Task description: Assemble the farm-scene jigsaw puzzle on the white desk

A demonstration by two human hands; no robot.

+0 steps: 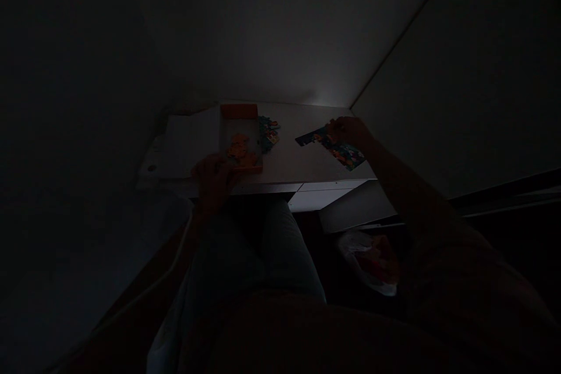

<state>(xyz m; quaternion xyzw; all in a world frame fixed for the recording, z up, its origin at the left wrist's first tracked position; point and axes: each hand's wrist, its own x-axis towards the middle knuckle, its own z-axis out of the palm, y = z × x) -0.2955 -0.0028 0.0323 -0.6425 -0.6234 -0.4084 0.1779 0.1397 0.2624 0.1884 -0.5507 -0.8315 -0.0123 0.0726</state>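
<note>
The scene is very dark. On a white desk (287, 163), a partly joined jigsaw puzzle (348, 156) lies at the right, with a dark blue edge strip. Over its upper part is my right hand (350, 130), fingers pinched on what looks like an orange-backed puzzle piece (332, 126). My left hand (214, 170) rests at the near left corner of an open orange box (239, 111). Its fingers are bent by the rim, but their grip is lost in shadow. Several orange puzzle pieces (239, 149) lie inside the box.
A heap of colourful puzzle pieces (268, 131) sits right of the box. White sheets or a lid (190, 140) lie to its left. Below the desk are a white drawer front (324, 198) and a plastic bag (372, 260) on the floor. Walls stand behind and at right.
</note>
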